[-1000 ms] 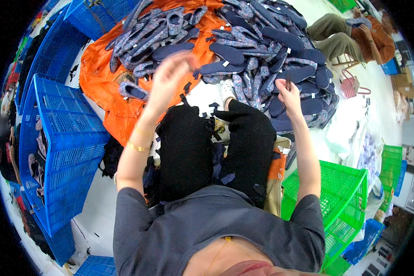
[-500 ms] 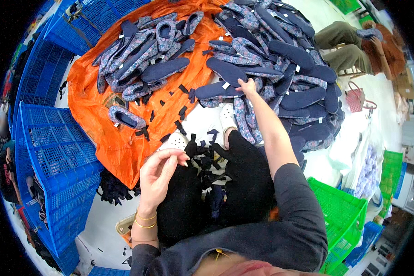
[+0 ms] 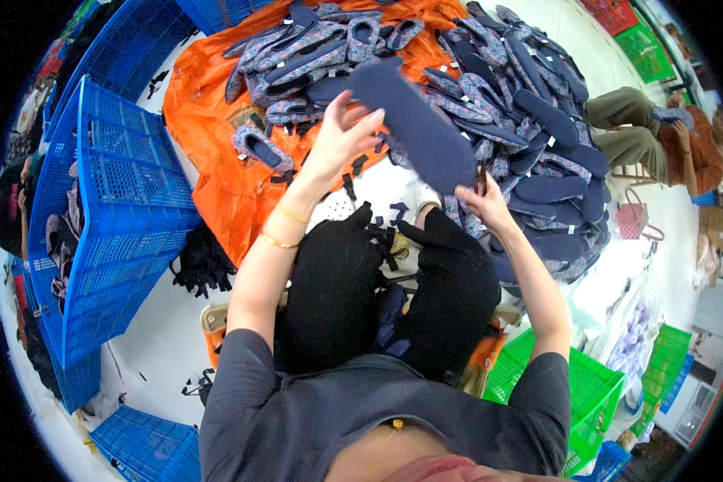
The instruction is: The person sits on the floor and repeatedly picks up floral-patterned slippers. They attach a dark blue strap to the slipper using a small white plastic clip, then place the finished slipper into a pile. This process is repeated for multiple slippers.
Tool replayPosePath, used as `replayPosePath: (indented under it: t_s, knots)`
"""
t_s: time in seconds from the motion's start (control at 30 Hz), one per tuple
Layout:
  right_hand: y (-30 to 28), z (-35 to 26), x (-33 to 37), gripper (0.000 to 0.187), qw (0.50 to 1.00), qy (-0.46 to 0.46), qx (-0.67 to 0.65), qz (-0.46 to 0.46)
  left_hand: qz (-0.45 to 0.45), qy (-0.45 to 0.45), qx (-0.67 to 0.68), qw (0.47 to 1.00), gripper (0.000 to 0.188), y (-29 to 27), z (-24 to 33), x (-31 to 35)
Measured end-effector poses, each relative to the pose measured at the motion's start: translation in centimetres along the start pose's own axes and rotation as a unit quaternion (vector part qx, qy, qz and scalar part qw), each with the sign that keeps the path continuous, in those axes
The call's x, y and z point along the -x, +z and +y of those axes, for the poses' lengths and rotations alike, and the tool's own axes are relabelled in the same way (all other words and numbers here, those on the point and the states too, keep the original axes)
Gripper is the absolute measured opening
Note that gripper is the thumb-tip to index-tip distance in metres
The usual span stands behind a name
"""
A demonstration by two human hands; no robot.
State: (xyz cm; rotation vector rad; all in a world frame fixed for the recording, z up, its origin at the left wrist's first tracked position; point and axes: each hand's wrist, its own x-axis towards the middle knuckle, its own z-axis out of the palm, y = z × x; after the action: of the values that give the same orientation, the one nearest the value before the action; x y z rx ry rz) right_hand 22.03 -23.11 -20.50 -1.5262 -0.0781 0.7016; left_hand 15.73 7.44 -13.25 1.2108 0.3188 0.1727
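A slipper (image 3: 418, 128), its navy sole facing me, is raised between my hands above my knees. My right hand (image 3: 488, 202) pinches its lower right end. Something small and dark shows at those fingers, too little to name. At the slipper's upper left side is my left hand (image 3: 344, 143), fingers spread and curved; whether the fingertips touch the sole I cannot tell. Behind, on the right, lies a large pile of slippers (image 3: 548, 189) with navy soles and flowered uppers. A smaller heap of slippers (image 3: 297, 60) rests on an orange sheet (image 3: 209, 185), with a single slipper (image 3: 261, 150) nearer me.
Blue crates (image 3: 128, 209) line the left side, and a green crate (image 3: 594, 377) stands at my right. Dark fabric scraps (image 3: 201, 261) are scattered on the floor. A seated person (image 3: 687, 153) holds a slipper at the far right, beside a red checked bag (image 3: 631, 218).
My right hand has lifted the slipper off the pile and drawn it back to the middle. My left hand has moved forward to it, its fingers spreading. The whole view has shifted.
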Motion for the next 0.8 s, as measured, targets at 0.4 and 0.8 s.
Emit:
replayPosePath:
  t_s: [0.4, 0.8]
  knots:
    - [7.0, -8.5, 18.7, 0.024, 0.996, -0.084, -0.006, -0.001, -0.330, 0.298, -0.347, 0.826, 0.038, 3.1, 3.3, 17.5]
    - [11.1, -7.7, 21.1, 0.016, 0.981, -0.156, -0.120, 0.000, -0.413, 0.061, -0.178, 0.891, 0.064, 1.4, 3.1, 21.0]
